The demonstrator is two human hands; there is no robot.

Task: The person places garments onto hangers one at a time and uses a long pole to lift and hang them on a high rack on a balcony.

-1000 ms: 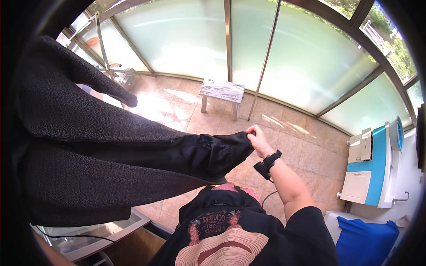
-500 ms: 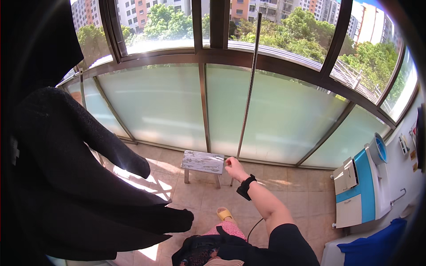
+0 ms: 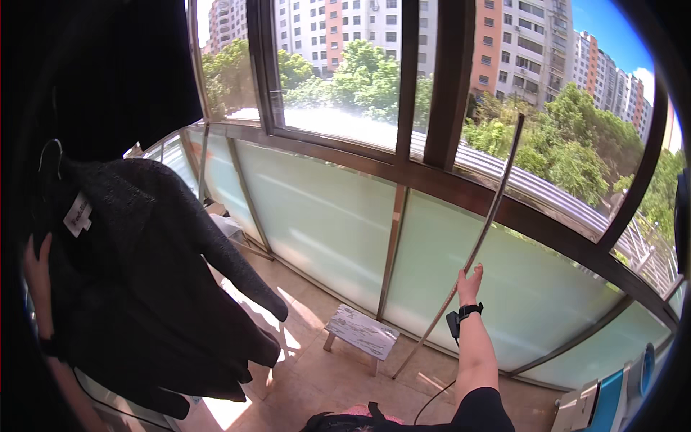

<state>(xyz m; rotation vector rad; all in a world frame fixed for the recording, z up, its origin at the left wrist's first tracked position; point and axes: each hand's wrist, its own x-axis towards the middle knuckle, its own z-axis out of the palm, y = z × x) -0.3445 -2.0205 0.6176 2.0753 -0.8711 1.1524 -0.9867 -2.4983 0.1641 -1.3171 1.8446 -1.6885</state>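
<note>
Hanger [image 3: 50,141] likely holds dark coat [image 3: 180,266] spread at shoulders. Left hand [image 3: 39,270] at coat's edge, fingers parted, grip can't be told. Right hand [image 3: 469,286] curled around slanted pole [image 3: 493,207], likely steadying it.

The right arm [image 3: 477,363] wears a black wristband [image 3: 471,309] with a boxy black module [image 3: 453,324] and a short black fabric sleeve [image 3: 481,414]; a thin black cable [image 3: 434,400] curves beside it. The left arm [image 3: 75,394] has a dark band [image 3: 50,347]. Pink cloth [image 3: 358,410] shows below.

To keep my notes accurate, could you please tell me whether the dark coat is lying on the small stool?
No, the dark coat hangs on a hanger, to the left of the small stool.
</note>
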